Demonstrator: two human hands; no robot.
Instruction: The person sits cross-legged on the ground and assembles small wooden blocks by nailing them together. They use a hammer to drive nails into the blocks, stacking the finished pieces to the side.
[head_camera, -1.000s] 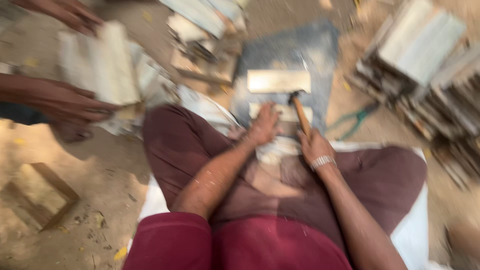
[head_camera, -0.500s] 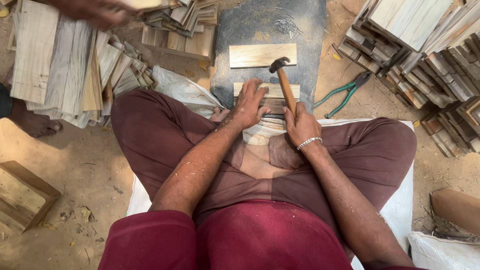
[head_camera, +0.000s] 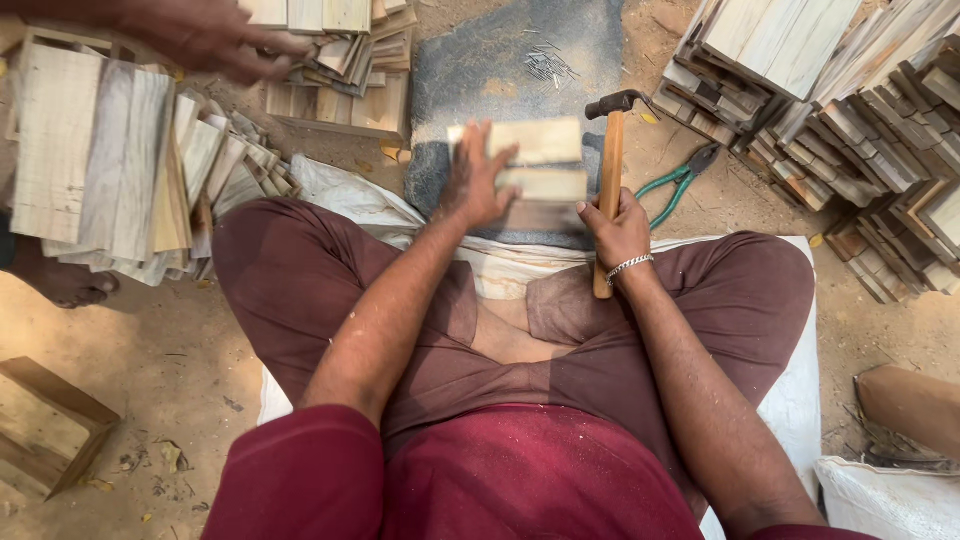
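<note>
I sit cross-legged on the ground in dark red trousers. My right hand (head_camera: 618, 232) grips the wooden handle of a hammer (head_camera: 610, 160), held upright with its dark metal head at the top. My left hand (head_camera: 478, 178) is blurred and rests on small pale wooden boards (head_camera: 545, 165) lying on a grey stone slab (head_camera: 500, 70) in front of me. A scatter of small nails (head_camera: 548, 64) lies at the far part of the slab.
Green-handled pliers (head_camera: 680, 182) lie right of the slab. Stacks of wooden slats stand at the left (head_camera: 100, 160), top middle (head_camera: 340, 60) and right (head_camera: 850, 110). Another person's hand (head_camera: 215, 40) reaches in at the top left. A wooden box (head_camera: 45, 420) sits bottom left.
The view has shifted and steadied. My right hand has raised the hammer upright. My left hand has moved forward onto the boards on the slab.
</note>
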